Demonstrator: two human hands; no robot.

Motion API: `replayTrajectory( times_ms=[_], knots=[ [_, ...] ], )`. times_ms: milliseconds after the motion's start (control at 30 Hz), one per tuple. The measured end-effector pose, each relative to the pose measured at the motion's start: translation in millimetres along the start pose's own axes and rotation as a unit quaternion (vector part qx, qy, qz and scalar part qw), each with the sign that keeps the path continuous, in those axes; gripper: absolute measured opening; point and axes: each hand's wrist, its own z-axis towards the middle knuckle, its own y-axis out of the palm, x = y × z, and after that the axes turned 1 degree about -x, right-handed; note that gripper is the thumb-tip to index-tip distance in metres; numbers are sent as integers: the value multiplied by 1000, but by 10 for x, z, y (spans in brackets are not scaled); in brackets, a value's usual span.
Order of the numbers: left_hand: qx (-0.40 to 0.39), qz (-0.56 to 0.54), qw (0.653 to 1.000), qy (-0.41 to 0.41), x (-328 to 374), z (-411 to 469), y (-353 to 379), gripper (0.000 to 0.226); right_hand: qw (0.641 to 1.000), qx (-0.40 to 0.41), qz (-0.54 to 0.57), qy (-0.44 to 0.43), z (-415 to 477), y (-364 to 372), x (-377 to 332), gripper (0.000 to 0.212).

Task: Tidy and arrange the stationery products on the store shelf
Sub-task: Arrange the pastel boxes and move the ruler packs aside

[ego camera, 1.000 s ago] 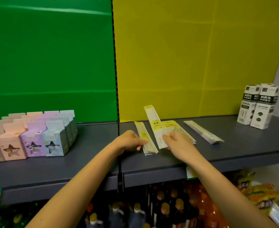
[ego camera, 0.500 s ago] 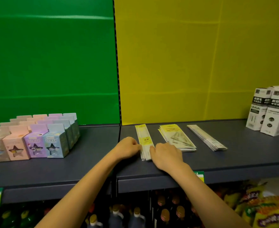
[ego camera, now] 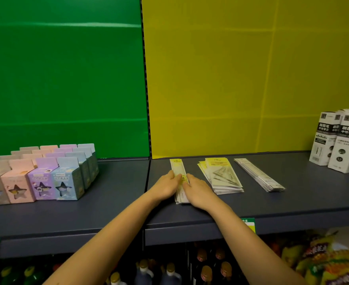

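Note:
A narrow stack of pale yellow ruler packs (ego camera: pixel 177 166) lies lengthwise on the dark grey shelf (ego camera: pixel 292 202). My left hand (ego camera: pixel 165 186) presses flat against the stack's left side and my right hand (ego camera: pixel 198 192) against its right side, squeezing it between them. To the right lies a wider, slightly fanned pile of yellow-topped set-square packs (ego camera: pixel 220 175). Further right is a slanted stack of long white ruler packs (ego camera: pixel 259 174).
Pastel star-window boxes (ego camera: pixel 42 182) stand in rows at the left. Black-and-white pen boxes (ego camera: pixel 338 140) stand upright at the far right. Green and yellow panels back the shelf. Bottles (ego camera: pixel 169 272) and snack bags (ego camera: pixel 323 260) fill the lower shelf.
One second ago my right hand held a single ruler pack lifted above the shelf. That pack now lies on the narrow stack, and both hands have closed in against the stack's sides.

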Motion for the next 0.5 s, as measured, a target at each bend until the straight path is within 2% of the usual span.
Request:
replayTrajectory(
  times_ms=[200, 367, 433, 500],
  knots=[
    [-42, -35, 998, 24, -55, -36, -12, 46, 999, -33, 35, -4, -66, -18, -13, 49],
    [-66, 11, 997, 31, -96, -72, 52, 53, 998, -41, 30, -29, -65, -30, 52, 53],
    [-19, 37, 998, 55, -23, -108, 40, 49, 997, 2, 62, -45, -57, -125, 133, 52],
    [42, 64, 992, 104, 86, -154, 35, 46, 991, 86, 87, -52, -55, -313, 271, 45]
  ],
)
